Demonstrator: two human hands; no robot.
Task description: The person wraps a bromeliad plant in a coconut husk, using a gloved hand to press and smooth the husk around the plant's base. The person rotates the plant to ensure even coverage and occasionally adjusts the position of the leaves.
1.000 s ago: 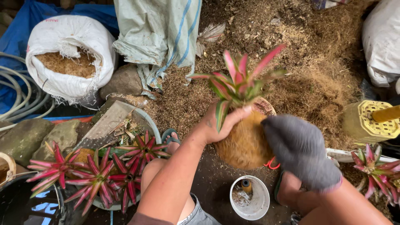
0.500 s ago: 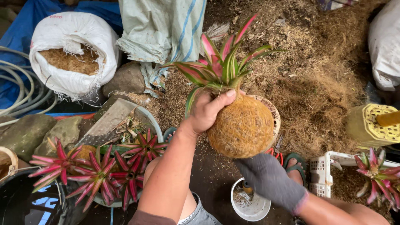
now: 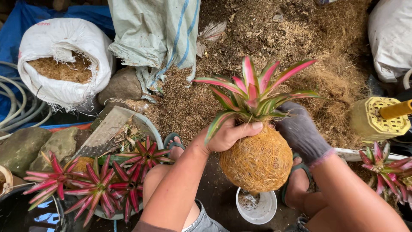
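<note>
Coir litter (image 3: pixel 274 47) covers the ground. White sack (image 3: pixel 64 64) of fibre upper left. Fibre-wrapped ball (image 3: pixel 257 161), red-green plant (image 3: pixel 253 92) on top, held mid-air above small white cup (image 3: pixel 257 208). Bare left hand (image 3: pixel 227 136) clasps its upper left; gloved right hand (image 3: pixel 300 131) cups upper right.

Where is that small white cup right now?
The small white cup sits on the dark ground at the bottom centre of the head view, directly beneath the fibre-wrapped plant ball, between the person's knees.
</note>
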